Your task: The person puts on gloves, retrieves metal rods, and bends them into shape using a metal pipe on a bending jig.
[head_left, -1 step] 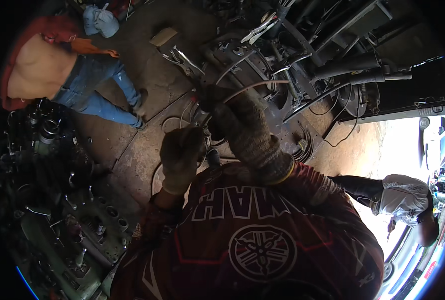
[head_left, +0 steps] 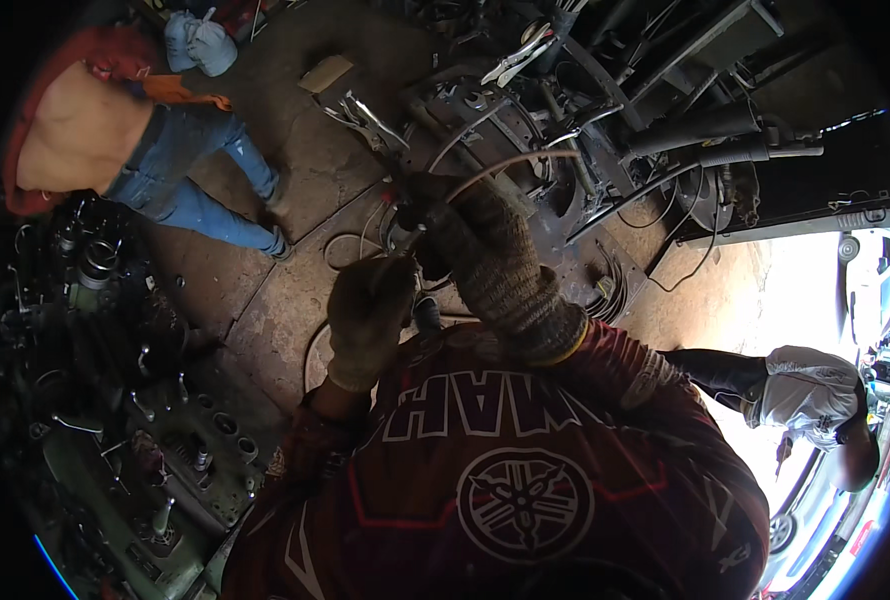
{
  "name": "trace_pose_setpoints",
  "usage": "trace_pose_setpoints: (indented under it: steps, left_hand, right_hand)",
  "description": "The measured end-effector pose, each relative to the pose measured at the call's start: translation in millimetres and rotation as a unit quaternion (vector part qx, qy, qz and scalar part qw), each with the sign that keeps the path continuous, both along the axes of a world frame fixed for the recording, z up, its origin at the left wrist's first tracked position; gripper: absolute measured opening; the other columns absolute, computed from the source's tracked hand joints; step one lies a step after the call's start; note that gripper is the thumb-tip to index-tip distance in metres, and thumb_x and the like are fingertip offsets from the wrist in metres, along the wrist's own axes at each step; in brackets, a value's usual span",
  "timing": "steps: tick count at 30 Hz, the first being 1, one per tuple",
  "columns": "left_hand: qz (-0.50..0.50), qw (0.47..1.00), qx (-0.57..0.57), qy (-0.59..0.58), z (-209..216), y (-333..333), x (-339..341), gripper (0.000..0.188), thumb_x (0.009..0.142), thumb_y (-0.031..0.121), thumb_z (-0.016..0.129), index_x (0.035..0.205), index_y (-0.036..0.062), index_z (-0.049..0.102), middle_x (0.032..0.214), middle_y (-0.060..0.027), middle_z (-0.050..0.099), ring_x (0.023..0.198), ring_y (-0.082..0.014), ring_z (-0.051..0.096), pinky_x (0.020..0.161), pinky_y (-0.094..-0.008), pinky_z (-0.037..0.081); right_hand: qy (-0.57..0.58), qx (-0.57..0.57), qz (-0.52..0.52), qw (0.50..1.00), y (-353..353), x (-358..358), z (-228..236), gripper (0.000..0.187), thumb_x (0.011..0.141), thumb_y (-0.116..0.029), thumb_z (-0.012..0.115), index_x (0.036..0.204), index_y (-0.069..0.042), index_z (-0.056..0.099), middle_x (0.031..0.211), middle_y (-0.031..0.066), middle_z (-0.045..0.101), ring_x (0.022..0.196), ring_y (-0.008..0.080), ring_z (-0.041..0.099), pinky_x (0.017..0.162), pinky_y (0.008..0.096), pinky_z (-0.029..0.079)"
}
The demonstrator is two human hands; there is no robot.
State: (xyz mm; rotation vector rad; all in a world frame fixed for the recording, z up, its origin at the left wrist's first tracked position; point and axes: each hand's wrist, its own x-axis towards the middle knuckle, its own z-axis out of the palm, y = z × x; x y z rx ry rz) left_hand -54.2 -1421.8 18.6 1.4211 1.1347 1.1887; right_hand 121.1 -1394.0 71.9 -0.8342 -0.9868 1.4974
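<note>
Both my hands wear grey knit work gloves and meet in front of my chest. My right hand (head_left: 505, 265), dark at the fingers, is closed round a thin, curved brown rod or tube (head_left: 515, 158) whose free end sticks out to the right. Close beside it, my left hand (head_left: 367, 322) is also closed, its fingers curled towards the right hand. What sits in the left fingers is too dark to make out. Just beyond the hands, partly covered by them, shows a greyish rounded piece (head_left: 401, 236) with a small red spot by it.
Metal frames and rods fill a workbench (head_left: 565, 215) ahead, with locking pliers (head_left: 518, 57) on top. Cables (head_left: 613, 290) lie coiled right of my hands. A green machine with levers (head_left: 115, 490) stands lower left. One person (head_left: 155, 150) stands far left, another (head_left: 810, 395) by the bright doorway.
My left hand has shifted slightly right and down. The rod's free end sits a little higher. The person at the far left has moved a leg slightly.
</note>
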Motion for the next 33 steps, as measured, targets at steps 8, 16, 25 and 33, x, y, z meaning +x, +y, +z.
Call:
trace_pose_setpoints:
  steps: [8,16,25,33]
  left_hand:
    - [-0.002,0.995,-0.032,0.1,27.7,23.7,-23.8,0.022,0.1,0.007,0.052,0.121,0.0009,0.059,0.109,-0.008,0.066,0.068,-0.0078,0.058,0.06,-0.0231,0.05]
    - [-0.179,0.843,-0.196,-0.468,27.8,55.0,-6.7,0.041,0.103,0.027,0.054,0.134,0.0002,0.055,0.126,-0.0093,0.063,0.111,-0.0177,0.06,0.102,-0.0363,0.045]
    - [-0.138,0.839,-0.274,-0.449,43.4,49.2,-3.6,0.037,0.104,0.026,0.052,0.131,0.0005,0.057,0.121,-0.0081,0.063,0.113,-0.018,0.06,0.099,-0.033,0.047]
    - [-0.183,0.816,-0.237,-0.495,38.0,72.8,-16.0,0.034,0.105,0.022,0.051,0.13,0.0001,0.057,0.125,-0.0142,0.063,0.122,-0.024,0.059,0.107,-0.0385,0.048]
  right_hand:
    - [-0.166,0.083,0.022,0.982,0.6,4.3,2.9,0.043,0.104,-0.017,0.055,0.143,0.001,0.047,0.122,0.009,0.065,0.102,0.0137,0.064,0.082,0.0293,0.055]
    - [-0.529,0.316,-0.04,0.787,-1.2,-12.4,13.8,0.04,0.092,-0.005,0.064,0.131,0.003,0.058,0.111,0.0191,0.068,0.097,0.0315,0.068,0.081,0.0393,0.055]
    - [-0.559,0.293,-0.093,0.77,-0.6,-27.7,1.9,0.034,0.092,-0.012,0.061,0.123,-0.001,0.064,0.103,0.016,0.07,0.09,0.0319,0.069,0.077,0.0395,0.056]
    - [-0.509,0.231,-0.064,0.827,1.9,-27.6,15.9,0.03,0.098,-0.014,0.06,0.124,0.0,0.063,0.112,0.0136,0.07,0.1,0.0245,0.069,0.087,0.0346,0.055]
